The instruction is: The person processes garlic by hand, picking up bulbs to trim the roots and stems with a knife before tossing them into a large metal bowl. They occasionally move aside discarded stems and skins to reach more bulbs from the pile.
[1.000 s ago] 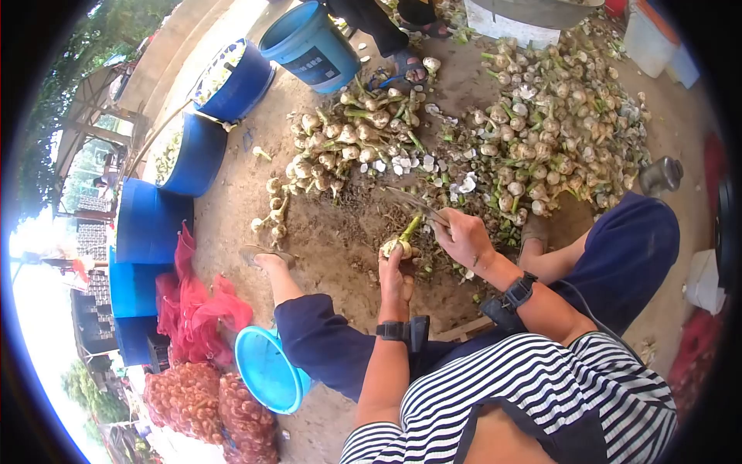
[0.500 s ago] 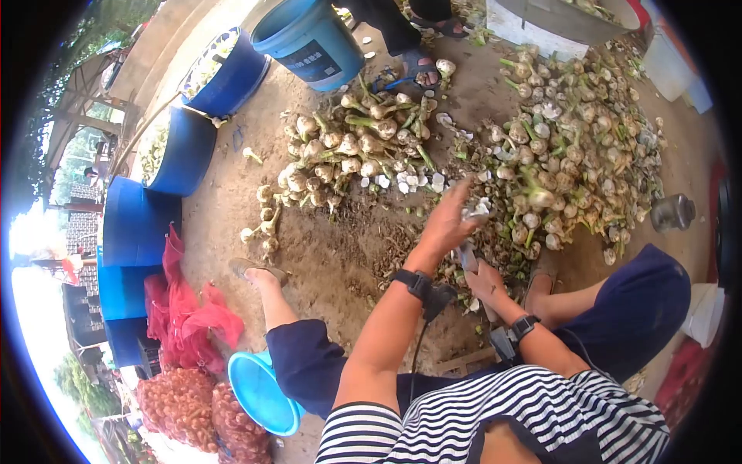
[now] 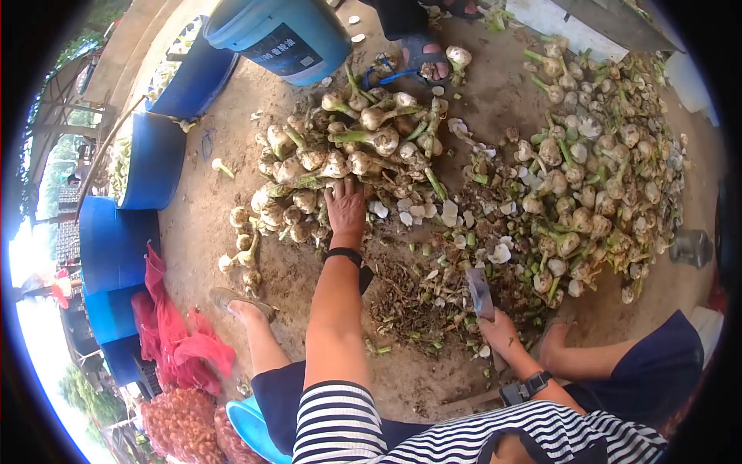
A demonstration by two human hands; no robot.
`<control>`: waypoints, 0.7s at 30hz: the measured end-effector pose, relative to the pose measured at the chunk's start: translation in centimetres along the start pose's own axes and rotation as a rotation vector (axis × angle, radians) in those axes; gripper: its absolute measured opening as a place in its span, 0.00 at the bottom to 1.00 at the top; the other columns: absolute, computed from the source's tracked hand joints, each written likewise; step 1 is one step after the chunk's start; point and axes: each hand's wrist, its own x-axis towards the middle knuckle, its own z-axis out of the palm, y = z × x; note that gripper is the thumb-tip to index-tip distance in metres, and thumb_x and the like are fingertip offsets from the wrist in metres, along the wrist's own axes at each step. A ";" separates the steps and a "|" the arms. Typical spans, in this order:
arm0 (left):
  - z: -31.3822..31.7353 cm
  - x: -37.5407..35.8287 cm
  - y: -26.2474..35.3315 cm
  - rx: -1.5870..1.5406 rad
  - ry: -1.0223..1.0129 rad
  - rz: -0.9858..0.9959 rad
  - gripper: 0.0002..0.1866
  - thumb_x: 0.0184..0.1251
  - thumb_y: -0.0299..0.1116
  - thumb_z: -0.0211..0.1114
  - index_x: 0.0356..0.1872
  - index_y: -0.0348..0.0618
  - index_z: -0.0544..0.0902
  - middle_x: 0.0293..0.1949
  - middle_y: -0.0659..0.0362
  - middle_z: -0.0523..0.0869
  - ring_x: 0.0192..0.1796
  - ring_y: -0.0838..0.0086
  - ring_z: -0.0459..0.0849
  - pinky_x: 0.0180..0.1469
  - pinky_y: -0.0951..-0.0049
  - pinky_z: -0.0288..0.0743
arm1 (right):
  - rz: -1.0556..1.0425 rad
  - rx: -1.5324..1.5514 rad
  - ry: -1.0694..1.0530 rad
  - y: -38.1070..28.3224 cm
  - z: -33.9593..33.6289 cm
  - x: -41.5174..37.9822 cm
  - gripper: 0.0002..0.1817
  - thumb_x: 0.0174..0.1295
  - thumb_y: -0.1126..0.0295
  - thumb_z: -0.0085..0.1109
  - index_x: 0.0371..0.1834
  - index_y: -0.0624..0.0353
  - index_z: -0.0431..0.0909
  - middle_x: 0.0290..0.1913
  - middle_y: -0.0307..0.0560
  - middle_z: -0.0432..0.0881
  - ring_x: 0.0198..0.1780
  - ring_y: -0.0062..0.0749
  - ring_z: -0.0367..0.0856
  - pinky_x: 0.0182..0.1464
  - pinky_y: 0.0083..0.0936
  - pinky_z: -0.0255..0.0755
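Observation:
My left hand (image 3: pixel 345 210) reaches to the near edge of a heap of garlic bulbs (image 3: pixel 359 139) with stubby green stalks. Its fingers are stretched out against the bulbs, the tips partly hidden among them. In my right hand (image 3: pixel 501 334) is a knife (image 3: pixel 479 294), its broad blade pointing up and away over the littered ground. White peel scraps (image 3: pixel 450 213) and cut stalk bits lie between the hands. To the right spreads a larger pile of trimmed-looking garlic bulbs (image 3: pixel 591 170).
A light-blue bucket (image 3: pixel 286 39) stands behind the left heap, beside another person's sandalled foot (image 3: pixel 429 58). Blue tubs (image 3: pixel 151 162) line the left side. Red netting (image 3: pixel 174 332), full mesh sacks (image 3: pixel 182 421) and a blue basin (image 3: pixel 255 433) are near my leg.
My left hand has moved away from the knife, leftward to the garlic heap, and let go of what it had there. My right hand still holds the knife, slightly lower. The view has shifted.

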 end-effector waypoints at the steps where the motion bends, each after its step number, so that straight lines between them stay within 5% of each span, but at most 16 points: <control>1: 0.3 0.2 0.0 -0.006 0.002 -0.005 0.17 0.66 0.31 0.56 0.56 0.47 0.79 0.58 0.58 0.74 0.62 0.61 0.70 0.67 0.52 0.62 | 0.020 -0.018 -0.006 0.0 0.0 -0.1 0.16 0.65 0.66 0.59 0.51 0.64 0.76 0.28 0.46 0.81 0.25 0.31 0.79 0.29 0.33 0.71; 3: 0.0 0.5 -0.1 -0.051 0.005 -0.012 0.17 0.60 0.32 0.63 0.52 0.47 0.81 0.56 0.59 0.76 0.62 0.61 0.71 0.67 0.51 0.61 | 0.048 -0.058 -0.012 -0.4 -0.3 -0.3 0.19 0.64 0.61 0.59 0.51 0.62 0.78 0.36 0.53 0.85 0.34 0.44 0.86 0.38 0.40 0.76; 6: -1.8 0.6 0.2 -0.117 -0.088 0.016 0.23 0.51 0.35 0.72 0.51 0.50 0.83 0.56 0.57 0.76 0.64 0.61 0.71 0.66 0.52 0.61 | 0.101 -0.001 -0.022 -3.0 -1.1 -1.5 0.18 0.64 0.61 0.59 0.51 0.63 0.77 0.34 0.52 0.85 0.31 0.41 0.85 0.35 0.37 0.75; 9: -3.3 -2.0 1.2 -0.280 -0.229 0.073 0.22 0.52 0.35 0.72 0.52 0.50 0.83 0.56 0.54 0.77 0.66 0.59 0.70 0.68 0.52 0.61 | 0.085 0.072 0.003 -2.1 -0.9 -1.4 0.17 0.64 0.62 0.59 0.50 0.63 0.77 0.33 0.51 0.84 0.29 0.38 0.84 0.33 0.35 0.75; 13: -4.4 -11.1 5.3 -0.356 -0.231 0.451 0.30 0.53 0.45 0.71 0.57 0.42 0.79 0.63 0.49 0.74 0.75 0.59 0.62 0.75 0.49 0.54 | -0.018 0.023 0.008 -3.1 -1.2 -2.2 0.20 0.64 0.60 0.60 0.52 0.64 0.75 0.33 0.53 0.84 0.29 0.40 0.85 0.34 0.36 0.75; 15: -4.3 -14.8 6.4 -0.429 -0.421 0.473 0.42 0.48 0.55 0.73 0.64 0.43 0.75 0.68 0.49 0.72 0.73 0.55 0.65 0.75 0.51 0.55 | -0.049 0.013 0.026 -4.4 -1.7 -2.8 0.23 0.64 0.59 0.61 0.54 0.65 0.73 0.34 0.55 0.84 0.30 0.43 0.85 0.35 0.37 0.76; 18: -5.1 -18.3 7.0 -1.278 -0.757 -0.165 0.39 0.58 0.54 0.67 0.66 0.39 0.73 0.67 0.51 0.74 0.70 0.59 0.70 0.73 0.57 0.58 | -0.213 -0.064 0.140 -4.2 -1.8 -2.8 0.25 0.64 0.58 0.62 0.56 0.67 0.71 0.39 0.62 0.84 0.37 0.53 0.85 0.41 0.43 0.75; 21: -8.4 -20.7 7.7 -2.114 -0.525 -0.544 0.36 0.67 0.54 0.60 0.67 0.37 0.71 0.63 0.54 0.78 0.66 0.62 0.73 0.71 0.60 0.60 | -0.398 -0.170 0.241 -5.3 -2.0 -4.2 0.23 0.64 0.60 0.61 0.55 0.64 0.72 0.38 0.61 0.84 0.38 0.57 0.84 0.42 0.46 0.75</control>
